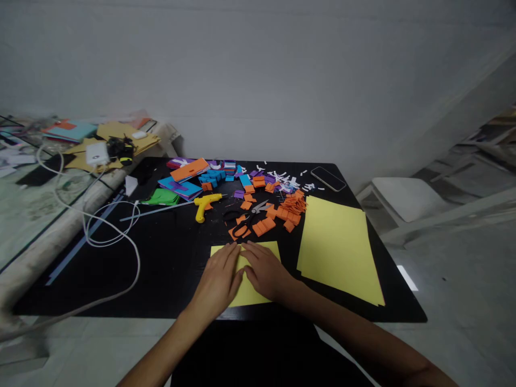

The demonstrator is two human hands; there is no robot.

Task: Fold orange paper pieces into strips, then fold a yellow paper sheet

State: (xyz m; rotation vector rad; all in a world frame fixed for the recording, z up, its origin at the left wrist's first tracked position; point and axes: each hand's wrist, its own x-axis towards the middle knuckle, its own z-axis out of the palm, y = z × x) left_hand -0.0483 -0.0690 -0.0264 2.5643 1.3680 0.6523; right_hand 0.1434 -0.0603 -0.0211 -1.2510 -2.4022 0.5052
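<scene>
A sheet of yellow paper [250,294] lies at the front edge of the black table, partly covered by both hands. My left hand [218,274] rests flat on its left part, fingers stretched forward and thumb apart. On its right part lies my right hand [266,269], also flat, with the fingertips of the two hands close together near the sheet's far edge. Just beyond them are black-handled scissors [253,212] with the blades apart, among small folded orange paper pieces [264,226]. A yellow glue gun [203,205] with a long stick in its back lies farther left.
A stack of large yellow sheets [336,250] lies on the right of the table [169,269]. Behind are white paper scraps [282,180], a phone [328,178], and blue and green paper [163,197]. A white cable [137,258] loops over the left side. A white stool [407,199] stands right.
</scene>
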